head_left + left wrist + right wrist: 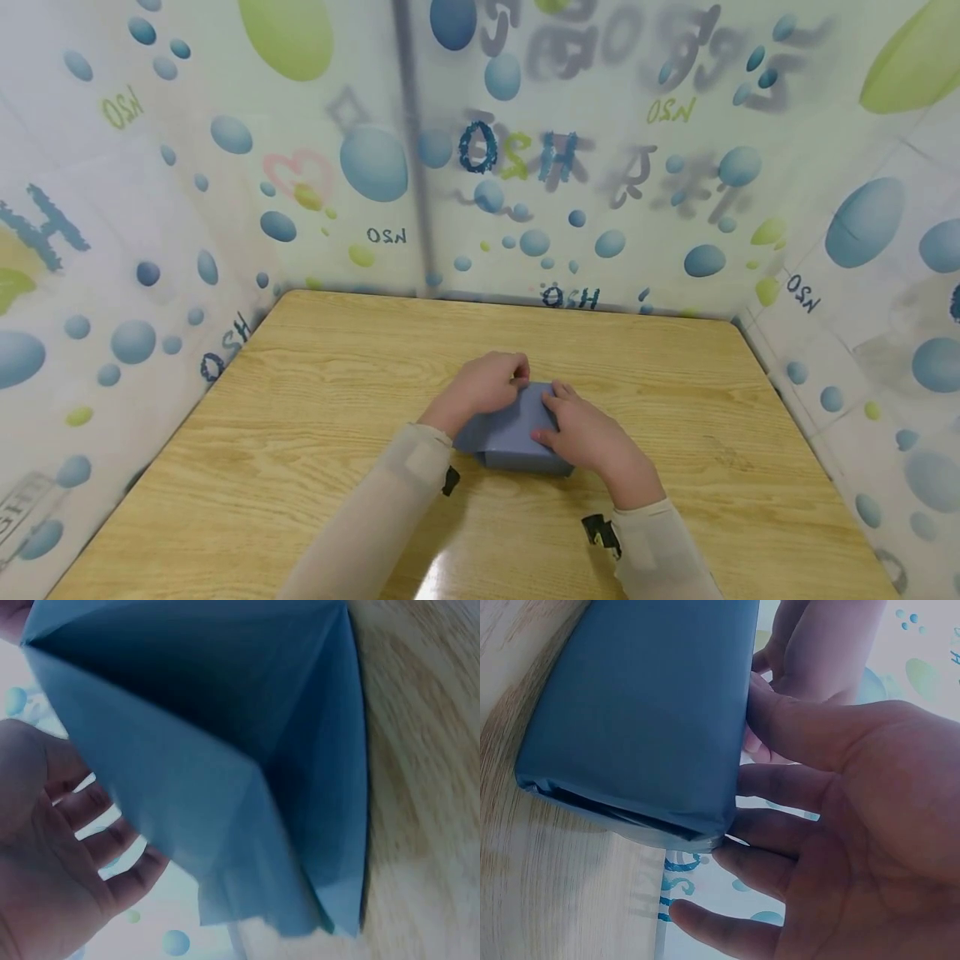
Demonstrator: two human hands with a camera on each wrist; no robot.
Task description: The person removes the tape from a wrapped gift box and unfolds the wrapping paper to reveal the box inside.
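Note:
A box-shaped parcel wrapped in blue-grey paper (517, 429) lies on the wooden table. At its left end the paper stands out in loose, folded flaps (165, 772). My left hand (491, 385) curls its fingers at the far left top edge of the paper; in the left wrist view, its fingertips are partly hidden behind the flap. My right hand (592, 429) rests on the right part of the parcel's top, thumb and fingers spread and fairly straight. The right wrist view shows the parcel's right end with a folded seam (622, 814) low on it.
The light wooden table (300, 375) extends on every side of the parcel. Pale walls (525, 208) with blue and green dots and lettering stand along the back, left and right. Dark straps (602, 533) hang under the sleeved wrists.

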